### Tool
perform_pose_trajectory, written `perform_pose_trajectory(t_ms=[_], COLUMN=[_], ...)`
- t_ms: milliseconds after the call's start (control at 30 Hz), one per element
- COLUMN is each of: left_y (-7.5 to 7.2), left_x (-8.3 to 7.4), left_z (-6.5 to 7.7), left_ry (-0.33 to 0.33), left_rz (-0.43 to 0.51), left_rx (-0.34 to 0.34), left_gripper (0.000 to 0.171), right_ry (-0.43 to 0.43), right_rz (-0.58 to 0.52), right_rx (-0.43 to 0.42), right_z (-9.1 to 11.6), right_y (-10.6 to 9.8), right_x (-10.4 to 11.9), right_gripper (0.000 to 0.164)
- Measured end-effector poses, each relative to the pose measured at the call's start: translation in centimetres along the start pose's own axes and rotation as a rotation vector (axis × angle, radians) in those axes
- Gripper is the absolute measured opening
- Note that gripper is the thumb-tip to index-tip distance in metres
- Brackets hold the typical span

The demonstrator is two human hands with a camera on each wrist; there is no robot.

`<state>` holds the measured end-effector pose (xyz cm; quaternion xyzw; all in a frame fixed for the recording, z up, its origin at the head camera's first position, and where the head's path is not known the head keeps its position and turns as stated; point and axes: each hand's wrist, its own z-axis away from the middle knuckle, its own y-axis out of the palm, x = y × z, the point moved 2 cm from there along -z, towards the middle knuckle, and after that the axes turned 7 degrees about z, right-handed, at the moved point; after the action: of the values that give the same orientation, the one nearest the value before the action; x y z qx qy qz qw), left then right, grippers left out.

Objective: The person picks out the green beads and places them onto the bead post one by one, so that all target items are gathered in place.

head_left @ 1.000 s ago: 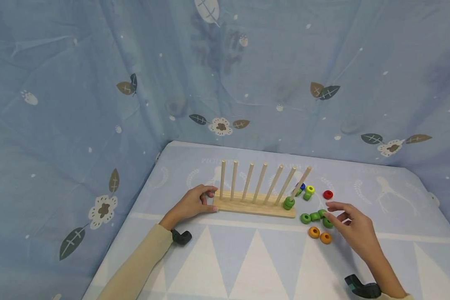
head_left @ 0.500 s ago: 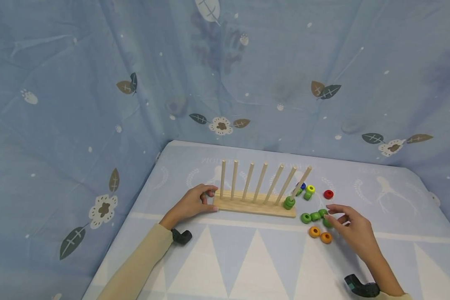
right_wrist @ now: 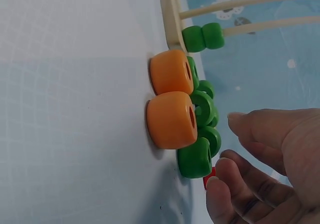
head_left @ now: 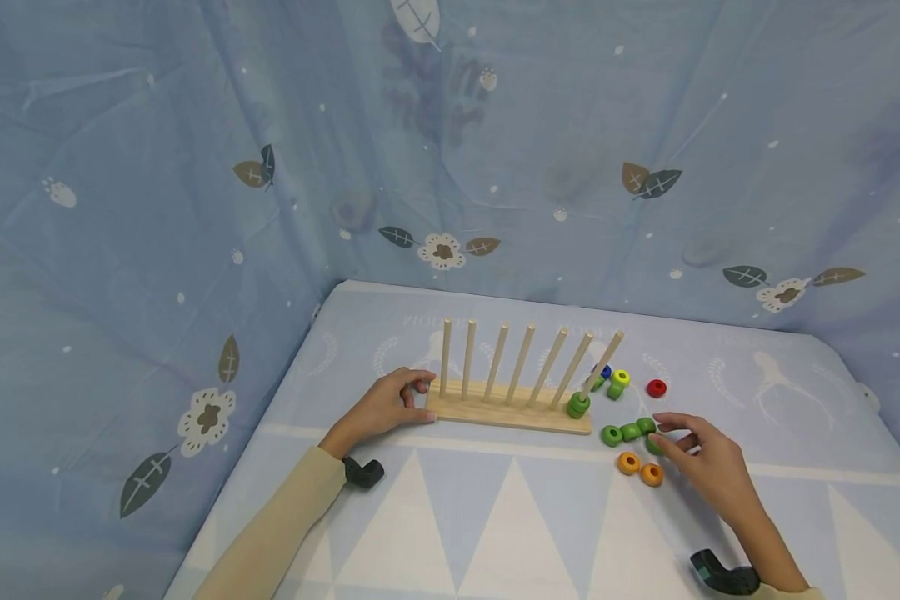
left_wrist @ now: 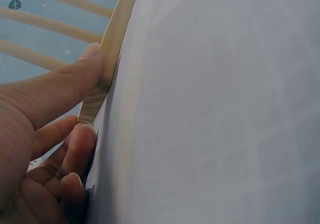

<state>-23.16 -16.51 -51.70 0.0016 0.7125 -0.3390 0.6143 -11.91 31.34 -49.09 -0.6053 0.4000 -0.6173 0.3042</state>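
Observation:
A wooden peg rack (head_left: 506, 410) with a row of upright pegs stands on the table. My left hand (head_left: 385, 405) grips the left end of its base, thumb at the near edge and fingers at the far side. Two green beads (head_left: 578, 406) are stacked on the rightmost peg. Over at the right, my right hand (head_left: 708, 462) hovers beside a group of loose green beads (right_wrist: 195, 156), thumb and fingers apart around nothing. Its fingertips overlap the nearest green bead in the head view. Two orange beads (right_wrist: 171, 120) lie on the near side of that group.
Behind the green group lies a single red bead (head_left: 656, 388). A yellow bead (head_left: 621, 378) and a blue bead (head_left: 606, 372) rest with green ones by the rack's right end. Patterned blue cloth (head_left: 450, 167) hangs along the table's back and left.
My right hand has lowered slightly toward the green beads, its thumb coming over the nearest one. The left hand and the rack have stayed in place.

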Motion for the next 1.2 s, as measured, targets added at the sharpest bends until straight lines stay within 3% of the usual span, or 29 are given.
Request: perform_pose_trajectory(t_ms=[433, 1200], left_y=[0.0, 0.1], left_x=[-0.1, 0.5], left_z=[0.0, -0.2], left_ry=[0.000, -0.020], left_rz=[-0.005, -0.002], left_rx=[0.003, -0.005], left_gripper=[0.069, 0.070], right_ry=[0.052, 0.122], right_rz=[0.014, 0.061], right_rx=[0.074, 0.104], right_z=[-0.1, -0.2], right_y=[0.5, 1.0], right_x=[-0.8, -1.3], right_gripper=[0.048, 0.051])
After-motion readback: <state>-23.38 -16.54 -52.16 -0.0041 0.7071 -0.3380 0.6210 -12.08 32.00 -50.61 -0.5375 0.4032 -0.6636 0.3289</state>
